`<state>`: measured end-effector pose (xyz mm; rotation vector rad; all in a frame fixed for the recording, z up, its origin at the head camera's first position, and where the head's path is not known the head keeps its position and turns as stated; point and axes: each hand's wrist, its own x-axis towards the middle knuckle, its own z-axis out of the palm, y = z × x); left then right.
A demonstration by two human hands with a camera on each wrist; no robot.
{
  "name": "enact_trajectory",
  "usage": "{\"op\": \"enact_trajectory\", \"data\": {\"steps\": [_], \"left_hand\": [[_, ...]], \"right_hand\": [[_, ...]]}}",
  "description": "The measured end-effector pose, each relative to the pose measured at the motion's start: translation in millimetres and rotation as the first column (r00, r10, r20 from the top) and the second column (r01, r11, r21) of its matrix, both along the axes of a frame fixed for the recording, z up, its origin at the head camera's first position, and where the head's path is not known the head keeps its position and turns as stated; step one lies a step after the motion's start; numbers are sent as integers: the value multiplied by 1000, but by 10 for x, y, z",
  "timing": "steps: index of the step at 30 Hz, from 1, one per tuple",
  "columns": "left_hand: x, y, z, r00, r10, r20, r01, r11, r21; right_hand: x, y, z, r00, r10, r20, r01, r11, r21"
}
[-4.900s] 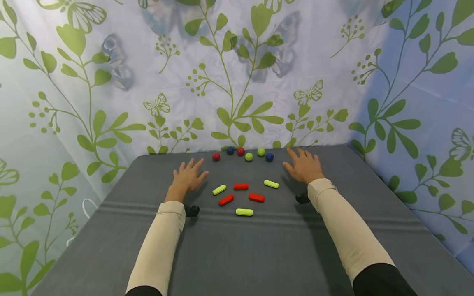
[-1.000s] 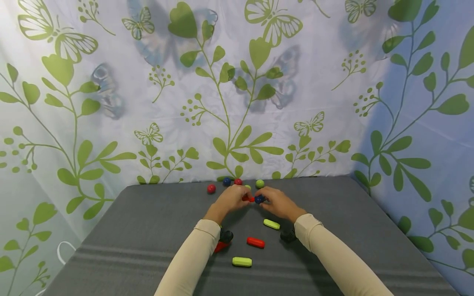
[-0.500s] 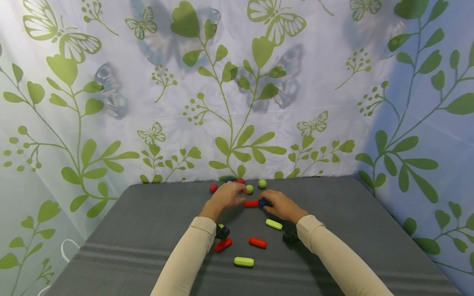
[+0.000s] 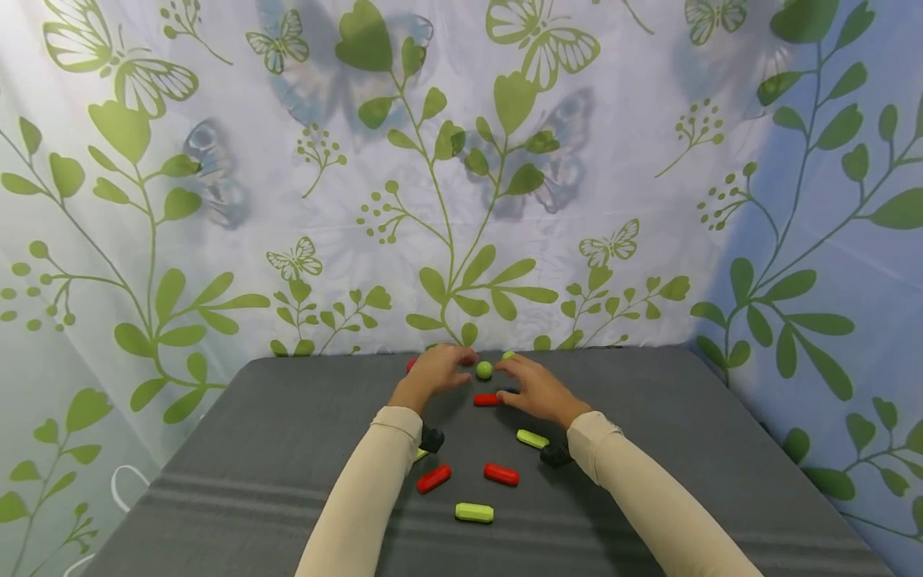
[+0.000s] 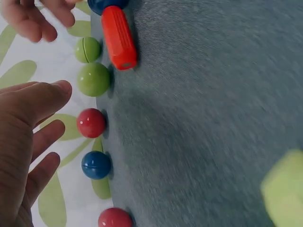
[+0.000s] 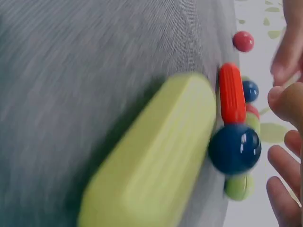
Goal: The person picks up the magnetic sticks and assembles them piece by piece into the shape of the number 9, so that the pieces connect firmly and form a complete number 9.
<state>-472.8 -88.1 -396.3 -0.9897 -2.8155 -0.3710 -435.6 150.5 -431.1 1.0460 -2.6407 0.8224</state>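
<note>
Fingers (image 5: 49,136) parted (both hands (image 4: 433,375) (image 4: 537,390)), near red stick (image 5: 118,38).

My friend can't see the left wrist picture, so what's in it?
The left hand at left and right hand at top left are empty, near a red stick meeting a blue ball on grey cloth. Two green balls, a red ball, another blue ball and another red ball line its edge; a blurred yellow-green piece sits lower right.
</note>
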Motion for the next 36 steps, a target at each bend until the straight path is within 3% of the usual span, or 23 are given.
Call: {"op": "enact_trajectory", "data": {"steps": [7,12,21,30,36], "left_hand": [[-58,186,37,999,7,44,-7,1000,-2],[-87,248,-15,996,23,91,-24,1000,5],[-160,290,-224,996,5,91,-6,1000,16],[-185,303,-300,999,25,39,-25,1000,5],[-171,246,-355,998,46,49,-50,994,94]], "right_hand": [[-55,-113,-96,998,52,-42,-50,998,50],[-57,-122,-173,998,57,-40,-55,997,52],[-46,-168,-210,995,91,-50,-87,994,64],[-52,-185,-204,996,69,-57,-65,995,71],[-40,-156,-211,998,41,-49,-39,998,57]]}}
